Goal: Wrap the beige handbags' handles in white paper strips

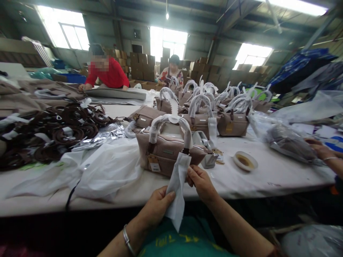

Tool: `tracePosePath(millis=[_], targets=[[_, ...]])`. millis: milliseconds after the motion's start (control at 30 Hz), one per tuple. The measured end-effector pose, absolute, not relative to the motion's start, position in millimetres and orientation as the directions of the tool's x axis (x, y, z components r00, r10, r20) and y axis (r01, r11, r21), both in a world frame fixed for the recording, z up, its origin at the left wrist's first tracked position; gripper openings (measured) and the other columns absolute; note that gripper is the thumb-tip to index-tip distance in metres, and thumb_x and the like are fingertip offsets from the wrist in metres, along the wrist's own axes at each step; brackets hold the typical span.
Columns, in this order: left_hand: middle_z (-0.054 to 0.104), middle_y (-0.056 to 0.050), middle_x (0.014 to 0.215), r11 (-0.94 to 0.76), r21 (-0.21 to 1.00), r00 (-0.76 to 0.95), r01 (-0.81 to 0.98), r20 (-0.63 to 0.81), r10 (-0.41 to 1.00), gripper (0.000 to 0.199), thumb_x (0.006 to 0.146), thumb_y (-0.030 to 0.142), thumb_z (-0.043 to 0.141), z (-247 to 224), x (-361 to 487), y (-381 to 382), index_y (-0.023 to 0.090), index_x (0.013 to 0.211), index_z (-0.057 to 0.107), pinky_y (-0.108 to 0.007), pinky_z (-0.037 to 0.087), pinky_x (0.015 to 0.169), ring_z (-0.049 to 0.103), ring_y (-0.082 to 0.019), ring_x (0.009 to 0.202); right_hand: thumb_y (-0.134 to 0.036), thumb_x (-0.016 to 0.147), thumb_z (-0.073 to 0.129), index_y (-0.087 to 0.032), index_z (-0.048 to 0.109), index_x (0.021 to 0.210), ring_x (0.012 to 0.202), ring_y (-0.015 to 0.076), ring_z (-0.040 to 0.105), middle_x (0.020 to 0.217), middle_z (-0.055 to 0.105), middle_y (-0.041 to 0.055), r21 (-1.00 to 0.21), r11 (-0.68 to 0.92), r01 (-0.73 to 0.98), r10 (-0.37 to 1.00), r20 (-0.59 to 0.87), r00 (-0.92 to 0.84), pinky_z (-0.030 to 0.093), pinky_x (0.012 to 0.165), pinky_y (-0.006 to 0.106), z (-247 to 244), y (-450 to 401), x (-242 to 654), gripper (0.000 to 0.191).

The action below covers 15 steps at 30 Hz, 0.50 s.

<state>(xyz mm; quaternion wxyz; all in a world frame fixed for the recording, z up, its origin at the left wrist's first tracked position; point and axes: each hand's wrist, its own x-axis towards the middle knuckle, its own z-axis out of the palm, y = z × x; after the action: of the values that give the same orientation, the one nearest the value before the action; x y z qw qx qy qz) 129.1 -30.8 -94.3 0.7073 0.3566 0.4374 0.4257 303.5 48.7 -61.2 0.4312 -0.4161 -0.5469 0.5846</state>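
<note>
1. From here I see the handbag standing upright on the table, near its front edge, right before the worker's two hands.
2. The left hand is closed on the lower part of a pale strip, thumb laid on top.
3. The right hand pinches the strip's side higher up, just beside the bag. The strip reaches up to the foot of the near handle; whether it is fastened there, I cannot tell.
4. As for what is done, the near handle is covered in pale wrapping down to its dark ends, a white tie stands at its top and a paper tag hangs on the front.
5. What is left, I judge, is the strip, which hangs loose and is not yet wound or tucked anywhere.
6. Behind, a group of similar bags stands with handles wrapped too, so that part looks well along.
7. Among the containers, a shallow dish to the right holds something brownish, perhaps glue.
8. Further right, a clear plastic bag encloses a brownish bulk, with a co-worker's hand at its side.
9. Cartons are stacked at the back; their contents are hidden.
</note>
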Motion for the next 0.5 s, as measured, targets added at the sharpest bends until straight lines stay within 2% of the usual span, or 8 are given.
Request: tracePosePath(millis=[100, 167, 200, 333, 500], targets=[[0.058, 0.0, 0.071, 0.359, 0.9, 0.276, -0.248, -0.289, 0.917, 0.044, 0.079, 0.051, 0.069, -91.8, 126.6, -29.6, 0.011, 0.098, 0.066, -0.02, 0.033, 0.052, 0.044, -0.009, 0.058, -0.056, 0.086, 0.06, -0.016, 0.065, 0.082, 0.062, 0.013, 0.052, 0.068, 0.058, -0.0007, -1.0, 0.001, 0.022, 0.884, -0.009, -0.467, 0.042, 0.06, 0.024, -69.3, 34.3, 311.2, 0.04], [0.059, 0.0, 0.071, 0.329, 0.917, 0.281, -0.226, -0.262, 0.923, 0.045, 0.08, 0.051, 0.068, -92.2, 127.4, -29.7, 0.011, 0.101, 0.066, -0.02, 0.034, 0.053, 0.046, -0.01, 0.058, -0.053, 0.086, 0.062, -0.016, 0.069, 0.091, 0.075, 0.0166, 0.058, 0.079, 0.064, 0.0019, -0.999, -0.038, 0.008, 0.837, -0.036, -0.546, 0.047, 0.072, 0.028, -75.6, 25.4, 308.6, 0.038], [0.059, 0.0, 0.071, 0.318, 0.924, 0.283, -0.211, -0.253, 0.925, 0.044, 0.081, 0.05, 0.068, -92.7, 128.5, -30.1, 0.012, 0.102, 0.066, -0.02, 0.035, 0.053, 0.046, -0.01, 0.057, -0.053, 0.085, 0.063, -0.016, 0.069, 0.092, 0.076, 0.0173, 0.059, 0.08, 0.065, 0.0025, -0.997, -0.077, -0.016, 0.826, -0.054, -0.561, 0.047, 0.074, 0.029, -79.2, 21.9, 304.9, 0.039], [0.06, 0.001, 0.066, 0.284, 0.951, 0.256, -0.122, -0.246, 0.935, 0.037, 0.084, 0.043, 0.065, -93.9, 132.5, -33.3, 0.014, 0.106, 0.063, -0.02, 0.037, 0.052, 0.049, -0.011, 0.055, -0.053, 0.079, 0.069, -0.014, 0.07, 0.09, 0.059, 0.0145, 0.055, 0.071, 0.066, 0.0026, -0.968, -0.231, -0.101, 0.865, -0.157, -0.477, 0.044, 0.057, 0.026, -94.3, 15.7, 284.0, 0.041], [0.067, -0.002, 0.084, 0.142, 0.99, 0.203, -0.02, -0.134, 0.97, 0.034, 0.082, 0.028, 0.065, -98.2, 128.9, -43.4, 0.015, 0.114, 0.062, -0.024, 0.048, 0.068, 0.058, -0.016, 0.074, -0.044, 0.078, 0.072, -0.014, 0.07, 0.085, 0.064, 0.0162, 0.057, 0.073, 0.067, 0.0027, -0.966, -0.229, -0.12, 0.909, -0.168, -0.382, 0.046, 0.061, 0.027, -105.4, 13.7, 270.0, 0.031]])
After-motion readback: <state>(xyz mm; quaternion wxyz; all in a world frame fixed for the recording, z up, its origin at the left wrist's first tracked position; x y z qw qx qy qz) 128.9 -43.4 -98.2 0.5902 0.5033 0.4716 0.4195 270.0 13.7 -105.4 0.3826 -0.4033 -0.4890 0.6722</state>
